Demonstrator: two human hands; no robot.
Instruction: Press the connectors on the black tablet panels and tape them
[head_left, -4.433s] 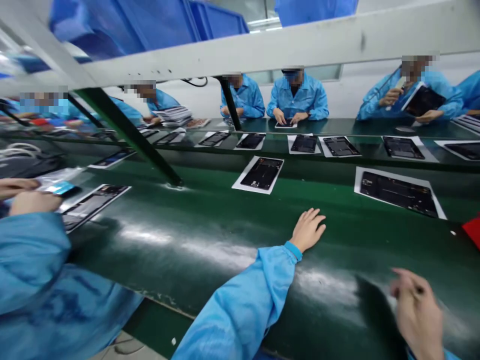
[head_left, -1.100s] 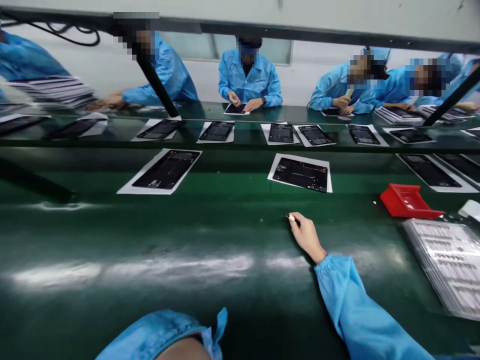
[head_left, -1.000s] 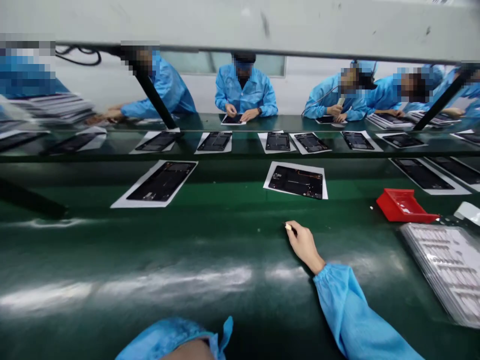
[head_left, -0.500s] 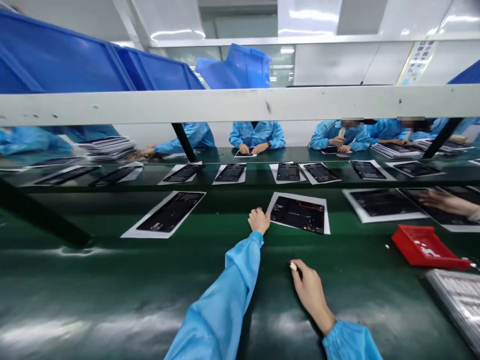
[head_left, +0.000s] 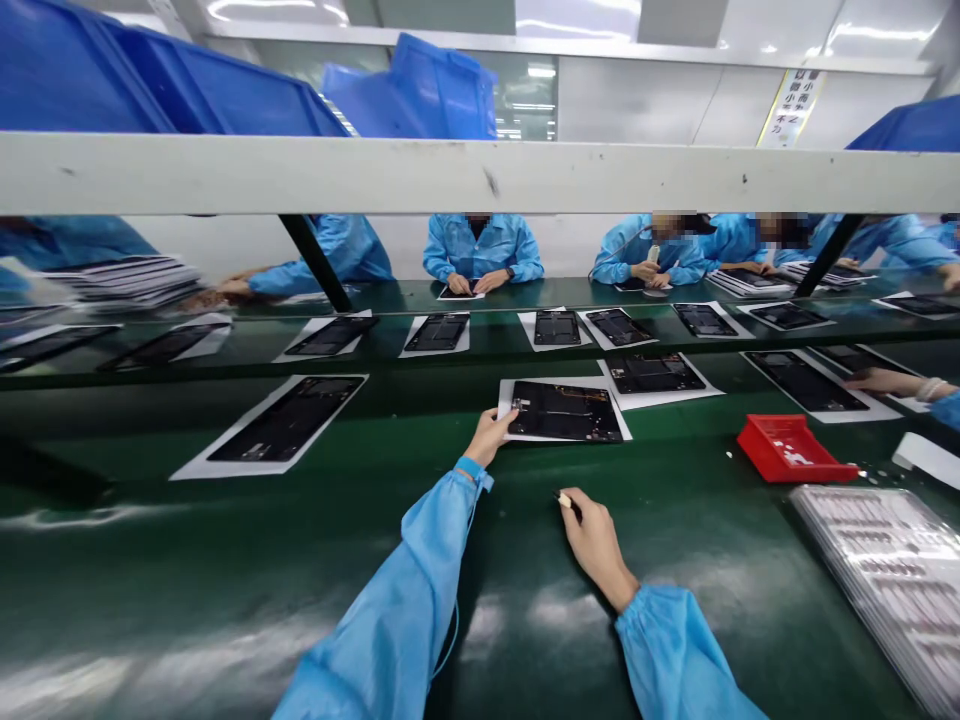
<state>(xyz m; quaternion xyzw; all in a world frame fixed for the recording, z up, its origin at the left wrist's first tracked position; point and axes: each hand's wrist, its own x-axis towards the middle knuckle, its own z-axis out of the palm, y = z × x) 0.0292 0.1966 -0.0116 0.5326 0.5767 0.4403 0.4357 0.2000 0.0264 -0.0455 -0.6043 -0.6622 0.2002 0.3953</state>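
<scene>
My left hand (head_left: 491, 437) grips the left edge of a black tablet-like panel (head_left: 566, 411), thumb on top, with a white sheet (head_left: 505, 398) beneath it. The panel's right part overlaps the sheet of another black panel (head_left: 654, 373) behind it. Nearer to me, my right hand (head_left: 594, 535) is closed around a small tool with a cream body and dark tip (head_left: 564, 499), just above the green surface. To the left, one more black panel (head_left: 289, 418) lies on its own white sheet.
A red tray (head_left: 795, 450) with small white pieces stands at the right, beside a clear tray of parts (head_left: 885, 570). A co-worker's hand (head_left: 885, 382) touches a panel there. A white beam (head_left: 480, 175) crosses above; more panels line the raised far strip (head_left: 487, 345).
My left hand now grips the panel, which has shifted left. Another panel has appeared behind it. The co-worker's hand no longer lies over the panels as before, and the camera view has turned right.
</scene>
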